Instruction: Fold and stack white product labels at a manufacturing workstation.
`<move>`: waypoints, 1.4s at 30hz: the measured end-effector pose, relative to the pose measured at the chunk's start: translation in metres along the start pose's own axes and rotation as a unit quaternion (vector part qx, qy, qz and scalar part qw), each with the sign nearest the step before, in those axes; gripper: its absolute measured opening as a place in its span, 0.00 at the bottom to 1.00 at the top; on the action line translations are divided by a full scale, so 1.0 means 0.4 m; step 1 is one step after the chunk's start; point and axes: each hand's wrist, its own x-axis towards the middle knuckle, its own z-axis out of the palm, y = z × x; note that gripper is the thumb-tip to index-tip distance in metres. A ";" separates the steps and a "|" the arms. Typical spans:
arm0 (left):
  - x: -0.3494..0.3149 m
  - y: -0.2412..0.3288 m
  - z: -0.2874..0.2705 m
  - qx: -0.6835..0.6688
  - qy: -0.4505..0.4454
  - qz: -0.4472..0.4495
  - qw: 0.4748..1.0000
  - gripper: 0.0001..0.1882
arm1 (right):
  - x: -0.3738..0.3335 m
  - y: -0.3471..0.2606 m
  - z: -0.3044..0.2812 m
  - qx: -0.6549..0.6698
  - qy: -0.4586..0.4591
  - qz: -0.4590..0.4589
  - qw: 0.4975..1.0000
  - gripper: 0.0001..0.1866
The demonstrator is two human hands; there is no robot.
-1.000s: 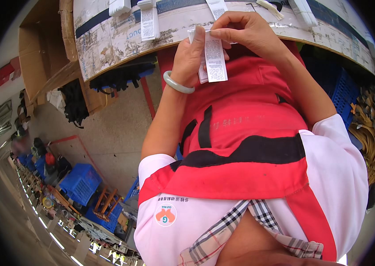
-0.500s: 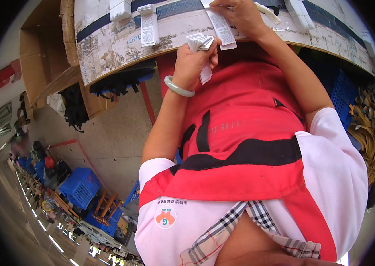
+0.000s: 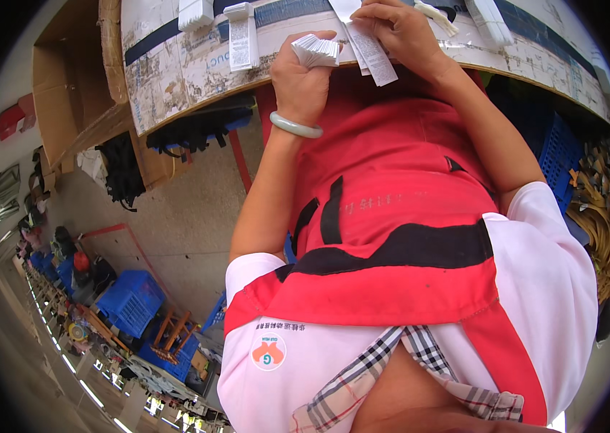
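Observation:
My left hand [image 3: 300,88], with a pale bangle on its wrist, is closed round a thick wad of folded white labels [image 3: 316,50] whose edges fan out at the top. Just right of it, my right hand [image 3: 407,37] pinches a long white printed label [image 3: 373,59] between thumb and fingers. Beneath that label lies another white strip, partly covered, and their lower ends stick out past the table's near edge. Left of my hands, a stack of printed labels [image 3: 243,45] lies flat, beside a bundle of white labels [image 3: 195,13].
The worktable [image 3: 168,90] is covered with worn cardboard and dark tape. At its right lie a white bundle [image 3: 489,22] and a whitish cord [image 3: 436,17]. An open cardboard box [image 3: 67,94] stands at the left; blue crates [image 3: 130,303] are on the floor.
My left hand has moved up and slightly left, turning the wad upright. In my right hand the upper label has swung rightward, apart from the strip under it.

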 end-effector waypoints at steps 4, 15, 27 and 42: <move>-0.006 0.006 0.000 -0.016 0.009 -0.031 0.999 0.12 | 0.010 -0.025 -0.002 -0.009 -0.054 0.127 0.990 0.04; 0.002 0.032 -0.006 -0.047 0.025 0.007 0.999 0.11 | 0.017 -0.094 -0.020 -0.038 -0.079 0.039 0.995 0.04; -0.033 0.016 -0.014 -0.024 0.010 -0.046 0.999 0.15 | 0.050 -0.080 -0.038 -0.046 0.093 0.011 0.995 0.04; -0.028 0.034 -0.006 -0.044 0.001 -0.054 0.998 0.13 | 0.045 -0.009 -0.051 0.010 0.136 0.163 0.977 0.05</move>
